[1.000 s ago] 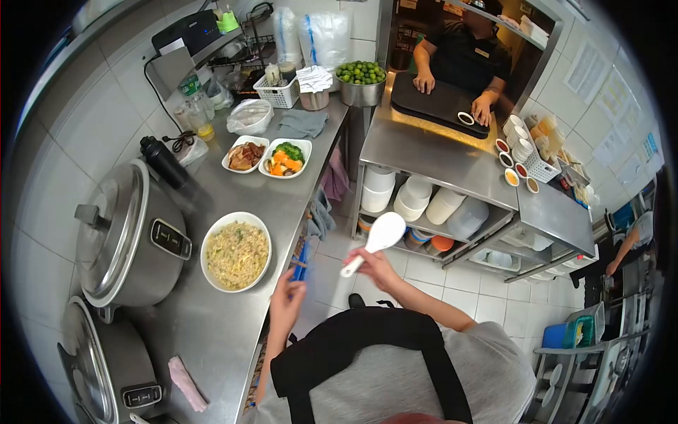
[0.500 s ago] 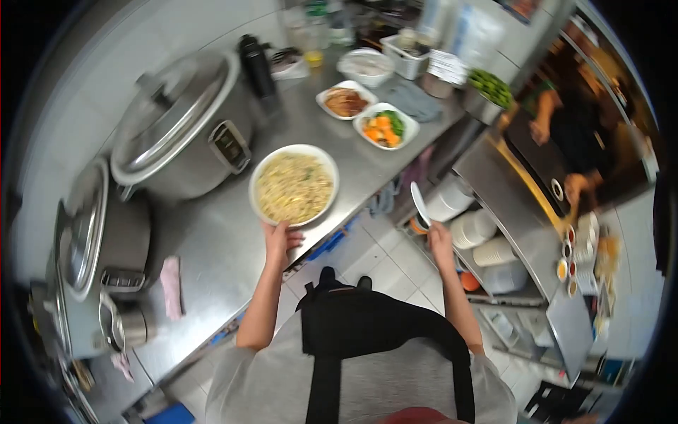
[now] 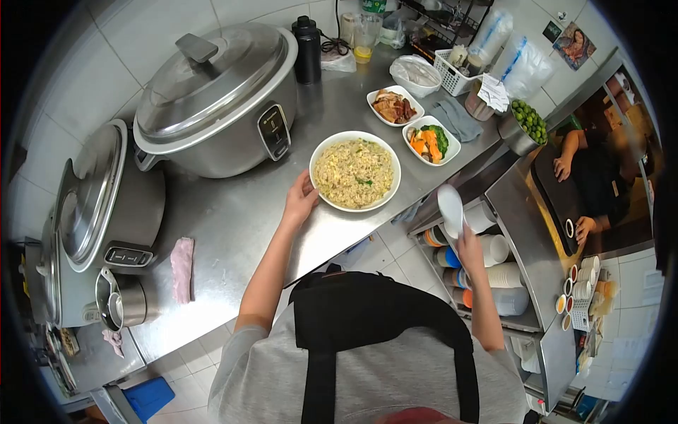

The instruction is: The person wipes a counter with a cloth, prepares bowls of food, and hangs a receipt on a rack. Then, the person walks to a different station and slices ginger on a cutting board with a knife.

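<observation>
A white bowl of fried rice (image 3: 353, 173) with bits of egg and green stands on the steel counter. My left hand (image 3: 302, 200) holds the left side of its rim, fingers behind and thumb in front. In my right hand (image 3: 469, 249) is the handle of a white rice paddle (image 3: 450, 208), its blade pointing up, off the counter's front edge and apart from the bowl. Just behind the rice are a white dish of sliced roast meat (image 3: 394, 106) and a white dish of carrot and broccoli (image 3: 431, 144).
Large rice cookers (image 3: 219, 106) line the left wall. A pink cloth (image 3: 182, 268) and a steel pot (image 3: 121, 300) lie nearer. A black bottle (image 3: 306, 51), grey cloth (image 3: 458, 120) and container of green limes (image 3: 526, 124) stand behind. Shelves hold stacked tubs (image 3: 505, 275). Another person's hands (image 3: 563, 166) rest beyond.
My left hand has shifted from the bowl's near side to its left side. The rice paddle in my right hand has turned so its broad face shows. The view has tilted and moved.
</observation>
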`<state>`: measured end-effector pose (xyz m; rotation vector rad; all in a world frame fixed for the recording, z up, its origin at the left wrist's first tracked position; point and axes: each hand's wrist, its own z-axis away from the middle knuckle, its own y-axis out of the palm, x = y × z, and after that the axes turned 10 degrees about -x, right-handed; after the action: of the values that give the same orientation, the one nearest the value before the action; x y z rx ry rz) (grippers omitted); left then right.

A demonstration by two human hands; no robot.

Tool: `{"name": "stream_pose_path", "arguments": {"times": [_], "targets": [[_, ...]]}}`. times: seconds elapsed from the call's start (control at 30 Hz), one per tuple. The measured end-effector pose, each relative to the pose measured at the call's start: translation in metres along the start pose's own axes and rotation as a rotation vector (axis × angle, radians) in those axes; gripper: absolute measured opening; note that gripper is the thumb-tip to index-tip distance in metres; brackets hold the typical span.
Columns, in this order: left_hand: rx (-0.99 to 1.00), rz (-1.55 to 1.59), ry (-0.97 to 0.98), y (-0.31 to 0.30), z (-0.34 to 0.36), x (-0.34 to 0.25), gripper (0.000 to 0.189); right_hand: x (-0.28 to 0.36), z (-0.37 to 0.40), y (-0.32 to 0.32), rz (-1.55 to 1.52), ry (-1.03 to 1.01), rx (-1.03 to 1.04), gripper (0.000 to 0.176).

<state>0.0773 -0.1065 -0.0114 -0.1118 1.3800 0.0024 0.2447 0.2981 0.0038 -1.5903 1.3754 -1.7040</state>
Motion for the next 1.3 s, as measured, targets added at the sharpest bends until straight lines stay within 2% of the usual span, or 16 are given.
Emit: {"name": "stream_pose_path", "arguments": {"times": [0.03, 0.07, 0.1, 0.17, 0.2, 0.27, 0.3, 0.37, 0.53, 0.63, 0.8, 0.87, 0.97, 1.1, 1.23, 1.3], "targets": [[0.094, 0.041, 0.048, 0.002, -0.005, -0.002, 0.065, 0.056, -0.021, -0.017, -0.177, 0.01, 0.029, 0.048], [0.053, 0.068, 0.032, 0.004, -0.013, -0.001, 0.064, 0.076, -0.04, -0.006, -0.311, -0.042, -0.006, 0.057], [0.061, 0.066, 0.031, 0.008, -0.019, 0.0, 0.064, 0.094, -0.06, 0.011, -0.353, -0.262, -0.127, 0.062], [-0.096, -0.177, 0.333, 0.018, -0.029, 0.001, 0.06, 0.134, -0.08, 0.034, -0.179, -0.354, -0.187, 0.063], [-0.092, -0.178, 0.336, 0.022, -0.029, -0.001, 0.06, 0.149, -0.081, 0.041, -0.106, -0.363, -0.143, 0.064], [-0.172, -0.357, 0.587, 0.032, -0.027, -0.01, 0.056, 0.161, -0.077, 0.057, -0.024, -0.447, -0.113, 0.067], [-0.177, -0.353, 0.589, 0.036, -0.025, -0.014, 0.056, 0.165, -0.068, 0.058, -0.023, -0.453, -0.114, 0.067], [-0.095, -0.313, 0.555, 0.041, -0.016, -0.017, 0.05, 0.167, -0.048, 0.06, 0.176, -0.473, 0.048, 0.069], [-0.121, -0.33, 0.585, 0.044, -0.01, -0.019, 0.046, 0.189, -0.059, 0.026, 0.213, -0.535, -0.067, 0.077], [-0.129, -0.313, 0.572, 0.043, -0.012, -0.022, 0.045, 0.198, -0.057, 0.055, 0.291, -0.625, 0.046, 0.077], [-0.132, -0.304, 0.56, 0.037, -0.013, -0.015, 0.042, 0.196, -0.057, 0.051, 0.328, -0.662, 0.073, 0.073], [-0.139, -0.3, 0.549, 0.033, -0.013, -0.011, 0.043, 0.204, -0.069, 0.033, 0.312, -0.63, -0.028, 0.072], [-0.137, -0.297, 0.541, 0.033, -0.013, -0.006, 0.043, 0.202, -0.101, 0.049, 0.328, -0.664, -0.102, 0.071], [-0.137, -0.288, 0.545, 0.03, -0.019, -0.007, 0.044, 0.212, -0.098, 0.059, 0.487, -0.821, 0.012, 0.065], [-0.156, -0.247, 0.535, 0.028, -0.041, -0.004, 0.045, 0.217, -0.12, 0.037, 0.457, -0.756, -0.035, 0.064], [-0.135, -0.13, 0.369, 0.031, -0.052, -0.006, 0.042, 0.213, -0.131, 0.048, 0.482, -0.723, -0.047, 0.063]]}}
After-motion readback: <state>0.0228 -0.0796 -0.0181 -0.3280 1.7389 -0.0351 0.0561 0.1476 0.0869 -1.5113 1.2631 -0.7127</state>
